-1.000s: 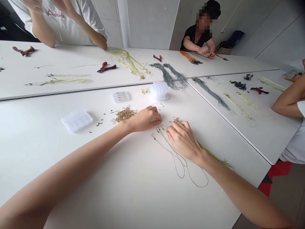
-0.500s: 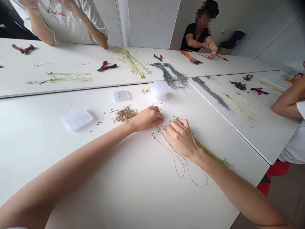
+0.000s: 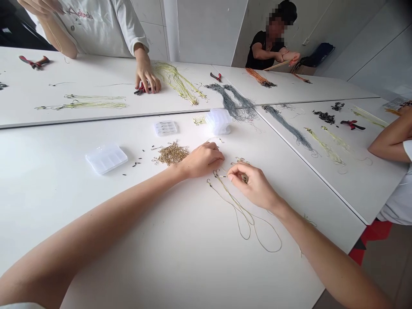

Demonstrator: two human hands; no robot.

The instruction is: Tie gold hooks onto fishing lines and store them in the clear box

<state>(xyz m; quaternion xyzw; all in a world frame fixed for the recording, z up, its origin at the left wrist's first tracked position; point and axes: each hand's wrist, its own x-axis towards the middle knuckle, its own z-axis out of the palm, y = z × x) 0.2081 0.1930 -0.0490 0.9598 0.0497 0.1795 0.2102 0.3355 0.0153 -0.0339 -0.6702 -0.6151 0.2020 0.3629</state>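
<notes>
My left hand [image 3: 202,161] rests on the white table with curled fingers, just right of a pile of brass fishing hooks [image 3: 172,153]. Whether those fingers hold anything small, I cannot tell. My right hand [image 3: 252,185] pinches thumb and forefinger together close to several hooks [image 3: 240,161]. Long thin loops of tan fishing line [image 3: 247,225] lie below it, their hooked ends [image 3: 215,173] between my two hands. A few short black sleeves [image 3: 137,162] are scattered left of the brass pile.
Clear plastic tackle boxes [image 3: 106,159] stand on the table, and several bundles of green and grey line [image 3: 231,101] lie beyond. A co-worker's hand [image 3: 147,77] rests on red pliers [image 3: 140,90]. Another person's forearm [image 3: 389,141] lies at the right.
My right hand has drawn its fingers together and shifted slightly right. The green line bundle beside it no longer shows. The far co-worker's hand has come down onto the pliers.
</notes>
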